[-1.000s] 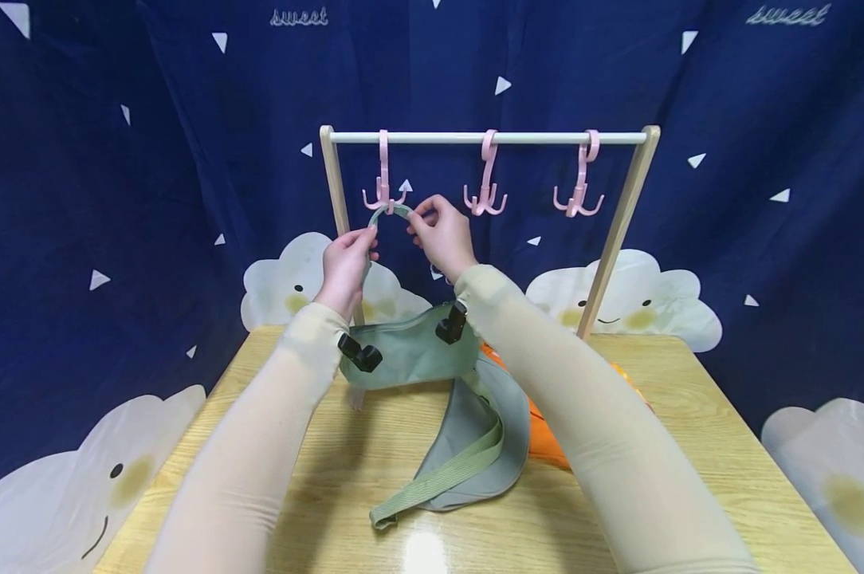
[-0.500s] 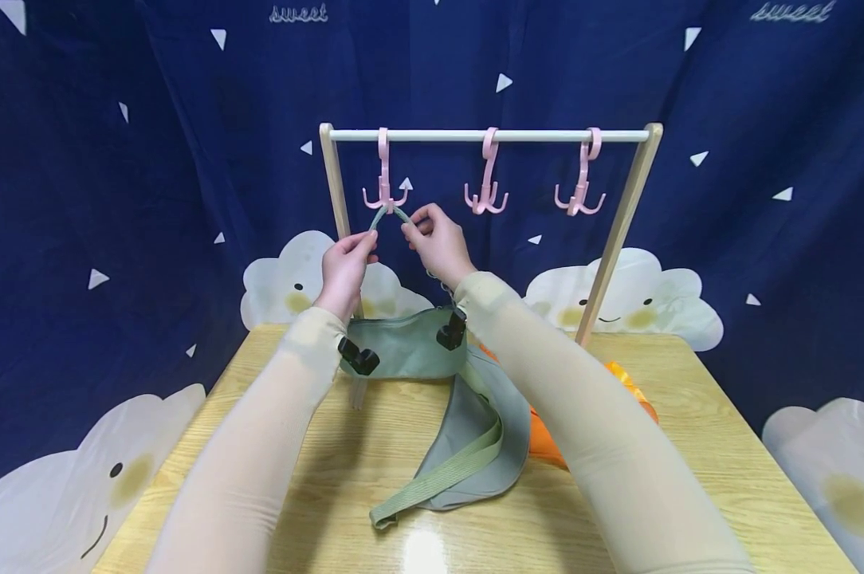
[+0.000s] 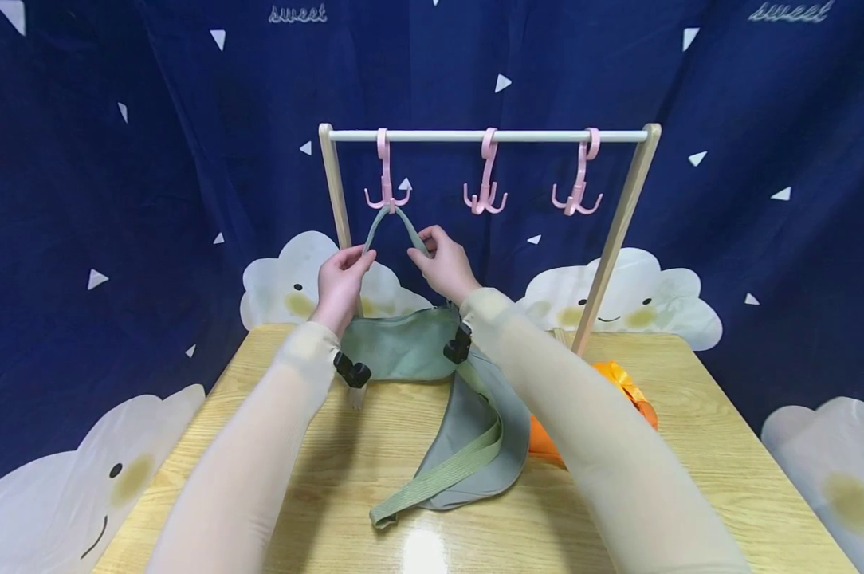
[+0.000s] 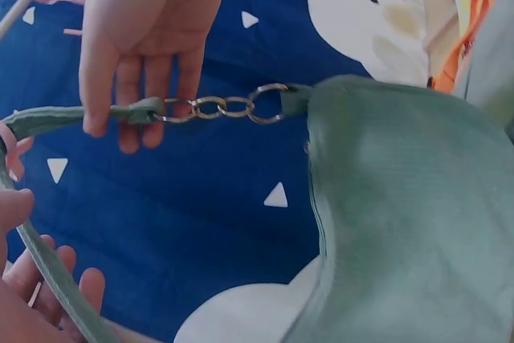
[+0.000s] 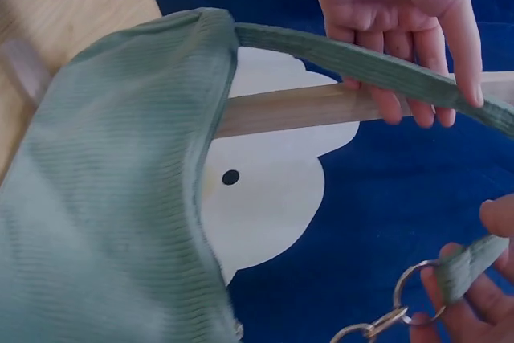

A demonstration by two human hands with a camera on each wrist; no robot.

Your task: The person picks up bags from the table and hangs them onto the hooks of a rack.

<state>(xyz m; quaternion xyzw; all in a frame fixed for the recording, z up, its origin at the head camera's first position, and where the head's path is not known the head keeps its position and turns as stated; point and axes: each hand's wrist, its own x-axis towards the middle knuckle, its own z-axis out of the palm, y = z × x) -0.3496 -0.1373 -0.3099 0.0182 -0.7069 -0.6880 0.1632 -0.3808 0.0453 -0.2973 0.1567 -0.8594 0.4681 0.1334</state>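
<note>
A green shoulder bag (image 3: 399, 347) hangs above the wooden table, its green strap (image 3: 377, 223) running up over the front prong of the leftmost pink hook hanger (image 3: 386, 187). My left hand (image 3: 340, 283) holds one side of the strap between thumb and fingers, below the hook. On the other side, my right hand (image 3: 446, 265) pinches the strap just above a short metal ring chain (image 4: 210, 108), which joins it to the bag. Part of the bag lies behind my forearms in the head view. The left wrist view shows the bag (image 4: 409, 198) up close.
Two more pink hangers (image 3: 485, 187) hang from the white bar (image 3: 540, 136) of a wooden-legged rack. On the table (image 3: 317, 494) lie a grey bag (image 3: 468, 470) with a pale green strap and an orange item (image 3: 545, 442), partly behind my right arm.
Both hands have slid down and apart from the hook, still holding the strap. The strap now forms a taller peak over the prong, and the bag hangs slightly differently.
</note>
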